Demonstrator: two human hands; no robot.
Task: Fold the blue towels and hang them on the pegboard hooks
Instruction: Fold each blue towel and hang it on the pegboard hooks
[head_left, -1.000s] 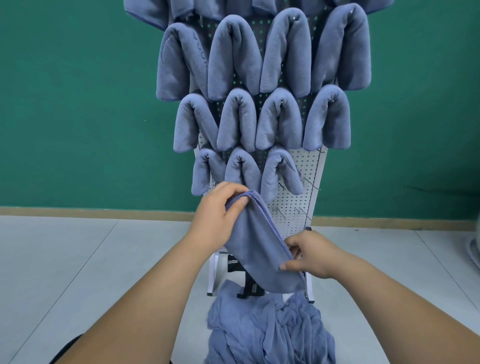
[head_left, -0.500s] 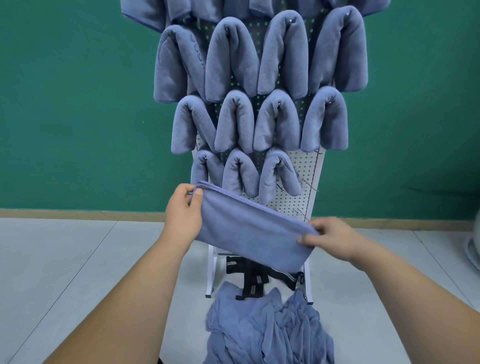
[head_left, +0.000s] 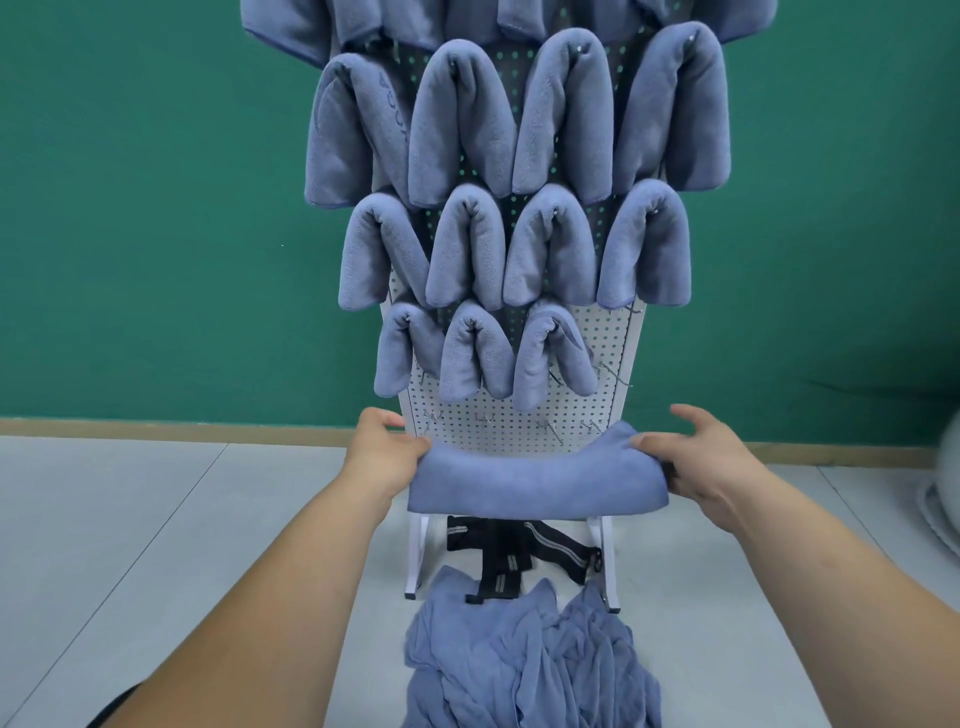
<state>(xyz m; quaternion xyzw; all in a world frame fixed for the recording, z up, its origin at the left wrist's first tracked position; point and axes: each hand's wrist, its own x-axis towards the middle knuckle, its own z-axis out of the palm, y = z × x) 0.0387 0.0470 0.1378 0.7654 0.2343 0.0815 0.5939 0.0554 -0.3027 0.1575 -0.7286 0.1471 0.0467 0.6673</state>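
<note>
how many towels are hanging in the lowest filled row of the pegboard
3: the left towel, the middle towel and the right towel, side by side. The hook at the row's right end is bare, so none looks hidden.

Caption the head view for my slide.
Left hand and right hand hold a folded blue towel before the pegboard, under hung towels; a towel heap lies below.
</note>
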